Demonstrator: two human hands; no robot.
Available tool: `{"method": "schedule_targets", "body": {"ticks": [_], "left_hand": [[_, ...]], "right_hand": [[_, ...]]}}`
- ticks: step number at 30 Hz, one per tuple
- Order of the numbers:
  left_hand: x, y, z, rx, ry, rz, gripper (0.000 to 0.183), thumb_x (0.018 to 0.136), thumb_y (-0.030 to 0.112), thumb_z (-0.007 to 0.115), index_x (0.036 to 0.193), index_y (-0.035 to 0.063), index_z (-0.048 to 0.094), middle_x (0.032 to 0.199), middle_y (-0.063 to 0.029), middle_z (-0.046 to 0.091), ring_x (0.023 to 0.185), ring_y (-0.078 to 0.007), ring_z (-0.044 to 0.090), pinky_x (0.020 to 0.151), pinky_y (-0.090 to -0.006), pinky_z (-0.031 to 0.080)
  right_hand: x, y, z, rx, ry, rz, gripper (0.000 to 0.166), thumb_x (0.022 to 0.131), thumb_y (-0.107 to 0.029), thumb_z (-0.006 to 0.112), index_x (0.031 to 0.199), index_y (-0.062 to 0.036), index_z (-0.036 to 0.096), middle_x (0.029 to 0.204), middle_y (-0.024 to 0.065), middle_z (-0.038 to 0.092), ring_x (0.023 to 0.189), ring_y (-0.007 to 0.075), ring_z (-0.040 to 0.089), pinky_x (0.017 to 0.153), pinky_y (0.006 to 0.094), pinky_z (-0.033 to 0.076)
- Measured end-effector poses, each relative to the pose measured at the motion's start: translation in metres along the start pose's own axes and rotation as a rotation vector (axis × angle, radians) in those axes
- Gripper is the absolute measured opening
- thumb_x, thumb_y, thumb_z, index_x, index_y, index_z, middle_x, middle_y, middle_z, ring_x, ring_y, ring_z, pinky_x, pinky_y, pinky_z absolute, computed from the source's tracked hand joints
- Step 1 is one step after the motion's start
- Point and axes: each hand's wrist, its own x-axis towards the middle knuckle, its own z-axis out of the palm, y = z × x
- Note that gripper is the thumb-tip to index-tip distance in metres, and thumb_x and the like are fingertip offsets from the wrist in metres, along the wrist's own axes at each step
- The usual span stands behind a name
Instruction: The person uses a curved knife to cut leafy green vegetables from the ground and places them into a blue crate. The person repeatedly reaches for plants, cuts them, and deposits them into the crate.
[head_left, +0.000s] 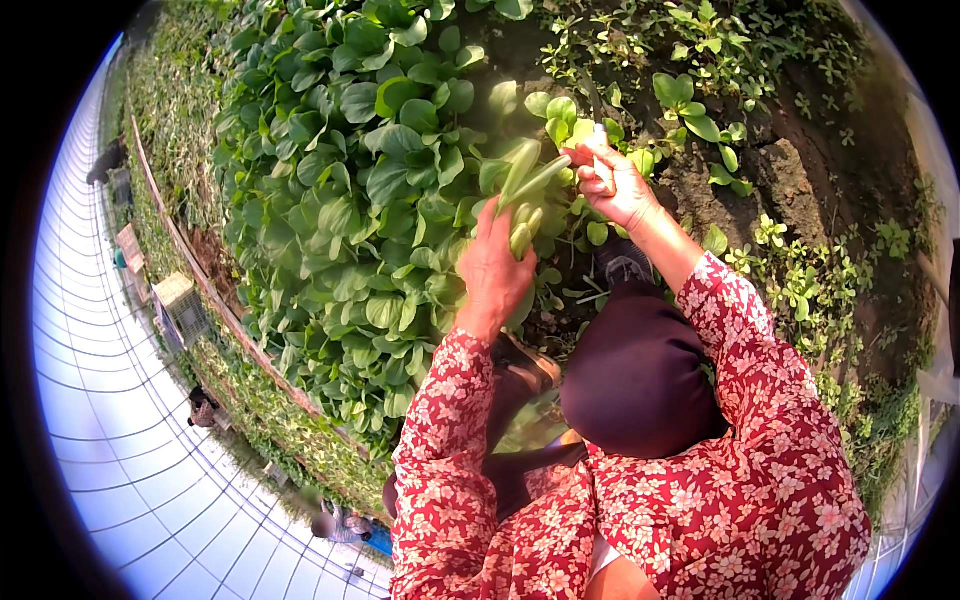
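Observation:
My left hand (495, 270) grips a small bunch of leafy greens, with pale green stalks (521, 176) standing out past the fingers. Just to the right, my right hand (619, 187) is closed around the handle of a slim tool (599, 133). The tool looks like a small knife, its dark, narrow end pointing away from me; the blade's exact shape is unclear. One stalk reaches from the bunch to the fingertips of my right hand. Beneath and left of my hands grows a dense bed of broad-leaved greens (360, 202), partly blurred near the bunch.
Bare, cracked soil (787, 184) with low weeds (795, 289) lies on the right. My bent knee (637, 375) and a shoe (529, 364) are close below my hands. Crates (180, 304) and other people (341, 525) are beyond a long border strip (202, 277) at left.

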Motion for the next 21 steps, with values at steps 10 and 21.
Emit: {"method": "schedule_targets", "body": {"ticks": [10,21], "left_hand": [[-0.002,0.007,-0.016,-0.825,-0.337,-0.337,0.037,0.074,0.001,0.068,0.109,0.0002,0.058,0.093,0.0016,0.062,0.084,-0.006,0.056,0.078,-0.0222,0.045],[-0.006,-0.002,-0.027,-1.175,-0.255,-0.399,0.069,0.068,-0.001,0.068,0.132,0.0014,0.042,0.122,-0.0069,0.054,0.107,-0.0129,0.051,0.094,-0.0287,0.04]], "right_hand": [[-0.034,-0.011,0.034,-0.459,-0.395,-0.047,0.08,0.072,-0.032,0.075,0.134,-0.0001,0.034,0.133,0.0122,0.042,0.066,0.0018,0.047,0.052,0.0136,0.039],[-0.06,0.009,0.037,-1.047,-0.045,-0.109,0.036,0.072,-0.006,0.072,0.103,-0.0024,0.055,0.089,0.0055,0.064,0.056,0.0041,0.051,0.044,0.0161,0.036]]}}
